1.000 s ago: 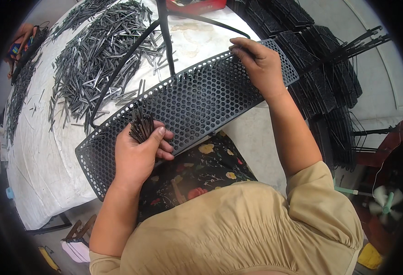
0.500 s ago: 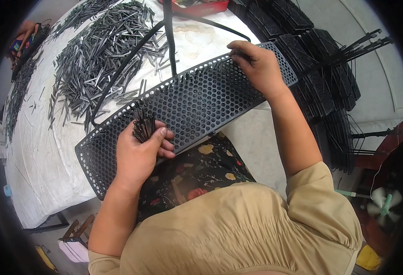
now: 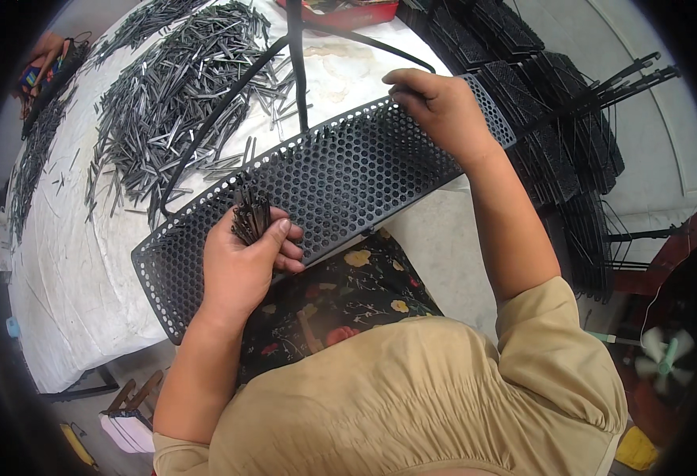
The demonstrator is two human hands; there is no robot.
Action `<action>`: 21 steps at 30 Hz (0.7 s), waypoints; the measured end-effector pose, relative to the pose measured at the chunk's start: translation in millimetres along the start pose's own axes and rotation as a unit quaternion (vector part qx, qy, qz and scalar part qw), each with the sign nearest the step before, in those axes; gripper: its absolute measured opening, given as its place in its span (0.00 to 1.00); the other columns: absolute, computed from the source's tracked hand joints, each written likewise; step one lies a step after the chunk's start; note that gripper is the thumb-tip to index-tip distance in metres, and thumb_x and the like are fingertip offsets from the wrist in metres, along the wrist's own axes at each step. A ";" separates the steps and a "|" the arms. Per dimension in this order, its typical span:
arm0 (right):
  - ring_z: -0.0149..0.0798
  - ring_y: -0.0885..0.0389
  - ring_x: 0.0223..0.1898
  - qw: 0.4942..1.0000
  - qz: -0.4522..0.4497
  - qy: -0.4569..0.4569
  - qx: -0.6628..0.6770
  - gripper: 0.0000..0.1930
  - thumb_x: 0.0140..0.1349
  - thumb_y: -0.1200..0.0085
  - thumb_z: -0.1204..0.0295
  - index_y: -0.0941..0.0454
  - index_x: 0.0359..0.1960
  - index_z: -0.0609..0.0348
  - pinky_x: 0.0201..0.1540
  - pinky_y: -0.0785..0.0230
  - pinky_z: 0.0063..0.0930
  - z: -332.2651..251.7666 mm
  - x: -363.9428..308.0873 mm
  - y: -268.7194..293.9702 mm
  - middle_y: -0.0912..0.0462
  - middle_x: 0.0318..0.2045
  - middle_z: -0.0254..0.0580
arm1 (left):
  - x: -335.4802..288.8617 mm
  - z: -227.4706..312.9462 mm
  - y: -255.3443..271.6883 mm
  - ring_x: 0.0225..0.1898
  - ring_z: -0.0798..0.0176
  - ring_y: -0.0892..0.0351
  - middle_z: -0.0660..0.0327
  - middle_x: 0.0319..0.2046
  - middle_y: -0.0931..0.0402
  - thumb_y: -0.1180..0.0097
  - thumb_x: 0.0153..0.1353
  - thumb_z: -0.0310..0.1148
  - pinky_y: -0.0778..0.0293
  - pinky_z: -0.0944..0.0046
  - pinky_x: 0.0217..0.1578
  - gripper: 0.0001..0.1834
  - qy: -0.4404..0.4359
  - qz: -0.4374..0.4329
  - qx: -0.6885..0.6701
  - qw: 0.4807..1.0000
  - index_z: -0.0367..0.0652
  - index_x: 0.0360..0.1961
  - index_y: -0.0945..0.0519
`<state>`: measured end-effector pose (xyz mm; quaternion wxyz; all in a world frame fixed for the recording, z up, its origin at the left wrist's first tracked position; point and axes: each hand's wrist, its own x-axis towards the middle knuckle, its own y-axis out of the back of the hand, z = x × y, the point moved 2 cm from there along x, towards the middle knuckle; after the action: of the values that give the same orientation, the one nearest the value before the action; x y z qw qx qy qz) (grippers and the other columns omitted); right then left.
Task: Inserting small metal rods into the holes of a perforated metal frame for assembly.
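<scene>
A long black perforated tray (image 3: 340, 178) lies slantwise before me, its left end nearer my body and its right end farther off. My left hand (image 3: 241, 258) is closed around a bundle of thin dark strips (image 3: 251, 218) above the tray's left half. Several short dark pieces stand along the tray's far edge, left of my right hand (image 3: 453, 117). That hand is at the far edge near the right end, its thumb and fingers pinched together. Whatever is between these fingertips is too small or hidden to make out.
A big heap of dark strips (image 3: 182, 99) covers part of the white-covered table (image 3: 71, 293). Black metal rods (image 3: 297, 71) rise behind the tray. A red container (image 3: 348, 14) sits at the back. Stacked black trays (image 3: 555, 119) stand at right, near a small fan (image 3: 664, 357).
My right hand has shifted slightly left along the tray's far edge, still pinched. The left hand keeps its bundle and has barely moved.
</scene>
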<state>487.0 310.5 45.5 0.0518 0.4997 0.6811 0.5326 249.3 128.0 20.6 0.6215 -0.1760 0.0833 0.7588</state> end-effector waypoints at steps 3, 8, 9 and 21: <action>0.45 0.15 0.34 1.000 0.002 -0.027 0.009 0.12 0.59 0.41 0.74 0.18 0.45 0.52 0.38 0.24 0.31 2.2 -1.6 3.2 0.15 0.33 0.48 | -0.3 0.4 0.6 0.25 0.65 0.20 0.50 0.31 0.20 0.46 0.65 0.24 0.18 0.65 0.24 0.08 -0.002 -0.001 0.005 1.000 0.29 0.42 0.25; 0.40 0.14 0.34 0.996 0.049 -0.051 0.061 0.13 0.59 0.40 0.73 0.18 0.46 0.52 0.39 0.24 0.29 10.0 -4.5 0.9 0.14 0.34 0.46 | -0.2 0.4 0.1 0.25 0.65 0.20 0.50 0.31 0.20 0.46 0.65 0.24 0.18 0.65 0.24 0.08 0.001 -0.001 0.004 1.000 0.30 0.42 0.25; 0.39 0.14 0.34 0.995 0.057 -0.053 0.061 0.13 0.60 0.40 0.73 0.18 0.47 0.52 0.39 0.24 0.28 13.8 -5.5 -0.3 0.14 0.34 0.45 | 0.0 0.6 -0.4 0.25 0.65 0.20 0.50 0.31 0.20 0.46 0.65 0.24 0.18 0.65 0.24 0.08 0.000 -0.001 0.006 1.000 0.30 0.42 0.25; 0.36 0.13 0.38 0.993 0.071 -0.051 0.076 0.15 0.60 0.41 0.74 0.19 0.49 0.52 0.42 0.23 0.26 19.2 -7.9 -6.7 0.13 0.37 0.42 | 0.5 -0.1 0.4 0.25 0.65 0.21 0.50 0.32 0.20 0.46 0.64 0.24 0.18 0.66 0.25 0.08 0.001 0.001 0.009 1.000 0.30 0.42 0.26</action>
<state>498.3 318.1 28.5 0.0107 0.5755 0.6790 0.4556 248.8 128.3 20.3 0.6224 -0.1706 0.0911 0.7584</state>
